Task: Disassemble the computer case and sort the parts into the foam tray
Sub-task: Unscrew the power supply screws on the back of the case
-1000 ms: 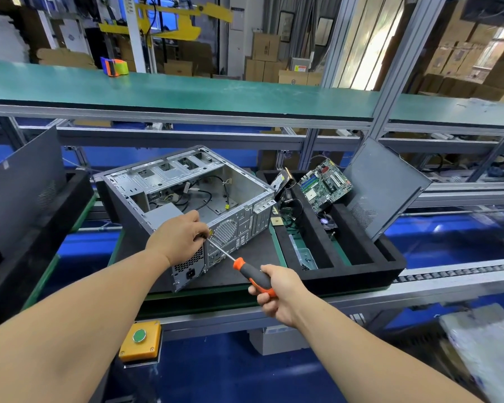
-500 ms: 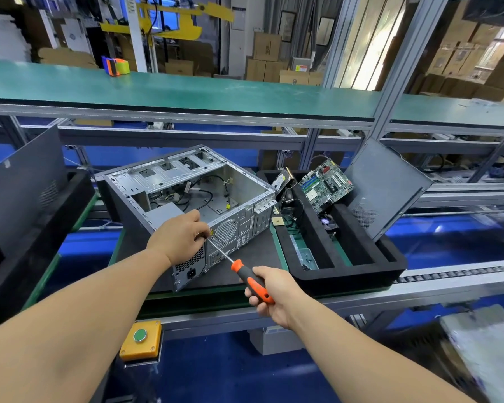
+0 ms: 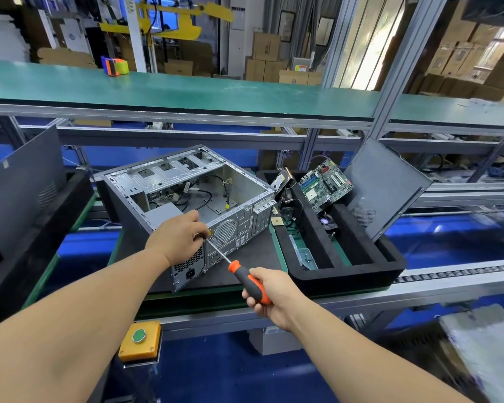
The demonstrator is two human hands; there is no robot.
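The open grey computer case [image 3: 186, 175] lies on a dark mat, with loose cables inside and its power supply [image 3: 186, 266] at the near corner. My left hand [image 3: 178, 237] rests on the case's rear top edge, fingers curled round the tip end of the screwdriver shaft. My right hand [image 3: 274, 298] grips the orange and black screwdriver [image 3: 245, 277], which points up-left at the rear panel. The black foam tray [image 3: 346, 274] stands to the right, holding a green motherboard [image 3: 326, 184], a fan and a small box of screws [image 3: 304, 254].
A grey side panel [image 3: 384, 187] leans against the tray's far right corner. Another dark panel [image 3: 21, 187] stands in a second foam tray at the left. A yellow box with a green button [image 3: 140, 340] hangs below the bench edge. A green conveyor shelf runs above.
My right hand and the screwdriver handle have shifted slightly left. My left hand stays on the case's rear corner.
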